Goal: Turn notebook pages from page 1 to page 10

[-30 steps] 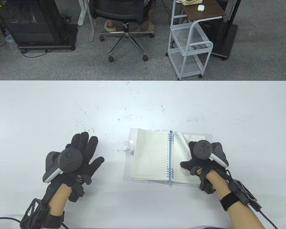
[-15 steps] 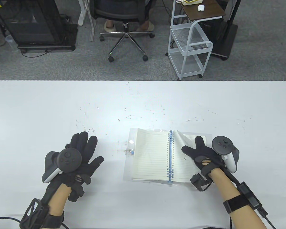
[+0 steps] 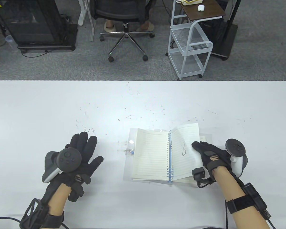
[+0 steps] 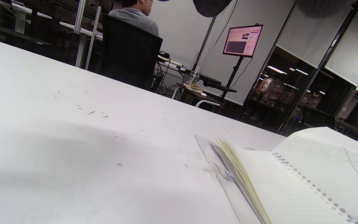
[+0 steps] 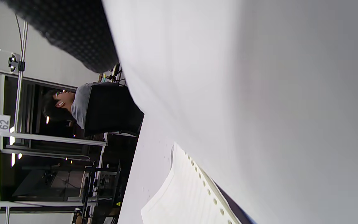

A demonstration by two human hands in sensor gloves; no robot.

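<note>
An open spiral notebook (image 3: 152, 155) with lined pages and a blue coil lies on the white table (image 3: 62, 107), in a clear cover. My right hand (image 3: 206, 152) pinches the right edge of one page (image 3: 184, 152) and holds it lifted off the stack; a handwritten mark shows on it. The lifted page also shows in the left wrist view (image 4: 331, 155) and fills the right wrist view (image 5: 259, 93). My left hand (image 3: 82, 155) rests flat on the table left of the notebook, fingers spread, holding nothing.
The table carries small dark scuff marks (image 3: 138, 114) behind the notebook. Beyond the far edge stand an office chair (image 3: 126, 23), a white wire cart (image 3: 190, 47) and a black cabinet (image 3: 35, 23).
My right hand rolled palm-up and moved right, lifting the right-hand page from lying curled on the stack to standing raised. My left hand stayed still.
</note>
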